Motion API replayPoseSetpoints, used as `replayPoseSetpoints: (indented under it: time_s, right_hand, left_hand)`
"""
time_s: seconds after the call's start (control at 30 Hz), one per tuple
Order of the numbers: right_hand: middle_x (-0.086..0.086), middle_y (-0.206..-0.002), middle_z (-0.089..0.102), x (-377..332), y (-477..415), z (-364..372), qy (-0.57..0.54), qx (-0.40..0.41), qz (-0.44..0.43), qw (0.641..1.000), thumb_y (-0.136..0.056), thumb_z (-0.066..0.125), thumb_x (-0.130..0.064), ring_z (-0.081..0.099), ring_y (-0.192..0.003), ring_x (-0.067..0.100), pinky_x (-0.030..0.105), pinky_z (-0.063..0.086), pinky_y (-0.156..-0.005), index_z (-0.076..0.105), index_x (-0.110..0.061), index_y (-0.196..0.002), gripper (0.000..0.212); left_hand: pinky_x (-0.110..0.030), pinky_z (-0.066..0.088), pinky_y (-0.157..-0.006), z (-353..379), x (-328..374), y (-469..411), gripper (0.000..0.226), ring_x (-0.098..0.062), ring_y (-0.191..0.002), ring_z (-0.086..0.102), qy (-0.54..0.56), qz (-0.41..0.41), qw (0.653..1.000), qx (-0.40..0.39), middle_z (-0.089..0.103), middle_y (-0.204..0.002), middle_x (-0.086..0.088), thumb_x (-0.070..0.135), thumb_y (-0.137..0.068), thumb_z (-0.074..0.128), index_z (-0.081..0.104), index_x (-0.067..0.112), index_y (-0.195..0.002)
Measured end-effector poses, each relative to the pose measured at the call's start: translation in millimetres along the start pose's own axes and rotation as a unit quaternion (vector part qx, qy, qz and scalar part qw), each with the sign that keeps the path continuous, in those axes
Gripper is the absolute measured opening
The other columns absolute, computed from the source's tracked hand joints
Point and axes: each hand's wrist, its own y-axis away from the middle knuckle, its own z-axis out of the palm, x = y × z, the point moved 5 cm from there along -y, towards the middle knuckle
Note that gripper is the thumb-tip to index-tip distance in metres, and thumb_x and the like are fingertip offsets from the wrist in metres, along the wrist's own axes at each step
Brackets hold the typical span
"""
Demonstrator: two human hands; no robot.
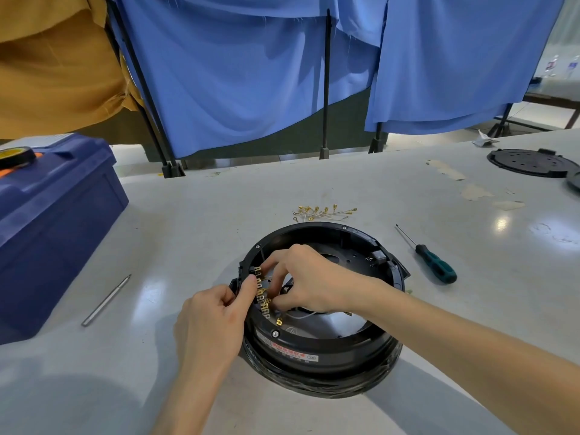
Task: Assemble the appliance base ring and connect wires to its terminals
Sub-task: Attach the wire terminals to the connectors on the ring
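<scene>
The black appliance base ring (326, 350) lies on the grey table in front of me. A row of brass terminals (262, 295) runs along its inner left wall. My left hand (216, 312) grips the ring's left rim, thumb by the terminals. My right hand (307, 277) reaches inside the ring and pinches a brass connector on a white wire (303, 316) at the terminal row. A loose brass connector (279, 322) lies inside the ring below. Several spare wires with brass connectors (323, 212) lie in a bunch just beyond the ring.
A green-handled screwdriver (431, 260) lies right of the ring. A metal rod (106, 300) lies to the left, near a blue toolbox (53, 221) with a tape roll (15, 156) on top. A black round cover (532, 162) sits far right. Blue curtains hang behind the table.
</scene>
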Motion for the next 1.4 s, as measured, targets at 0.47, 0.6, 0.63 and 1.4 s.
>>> replayPoseSetpoints:
  time_s: [0.47, 0.6, 0.63, 1.4]
  right_hand:
    - [0.000, -0.126, 0.059, -4, -1, 4, 0.000, -0.003, 0.027, 1.000, -0.078, 0.070, -0.006, 0.049, -0.096, 0.009, 0.022, 0.034, -0.075, 0.075, -0.002, -0.076, 0.007]
    - [0.011, -0.114, 0.065, -8, -3, 5, -0.002, 0.000, 0.047, 0.999, -0.076, 0.067, 0.000, 0.057, -0.097, 0.021, 0.028, 0.044, -0.073, 0.070, 0.005, -0.072, 0.008]
    - [0.015, -0.110, 0.066, -8, -4, 6, -0.002, 0.002, 0.048, 0.999, -0.075, 0.066, 0.001, 0.058, -0.096, 0.024, 0.030, 0.046, -0.072, 0.069, 0.007, -0.073, 0.007]
    - [0.021, -0.122, 0.057, -1, 16, -2, -0.018, 0.008, 0.210, 0.977, -0.090, 0.065, -0.014, 0.032, -0.133, 0.026, 0.044, 0.042, -0.099, 0.067, -0.001, -0.090, 0.013]
  left_hand:
    - [-0.031, 0.024, -0.046, -1, 5, 3, 0.047, -0.021, -0.046, 0.032, 0.000, -0.022, 1.000, 0.003, 0.035, -0.039, 0.002, 0.065, -0.070, 0.046, 0.043, 0.025, -0.044]
    - [-0.031, 0.025, -0.047, -2, 5, 4, 0.048, -0.022, -0.048, 0.033, -0.001, -0.029, 1.000, 0.002, 0.035, -0.038, 0.002, 0.066, -0.069, 0.046, 0.043, 0.026, -0.045]
    - [-0.031, 0.025, -0.047, -2, 4, 4, 0.050, -0.023, -0.048, 0.033, -0.001, -0.030, 1.000, 0.003, 0.033, -0.038, 0.001, 0.066, -0.071, 0.049, 0.042, 0.024, -0.044]
    - [-0.030, 0.028, -0.048, -1, 3, 4, 0.051, -0.022, -0.048, 0.035, 0.012, -0.029, 0.999, 0.010, 0.037, -0.038, 0.004, 0.064, -0.077, 0.057, 0.045, 0.025, -0.047]
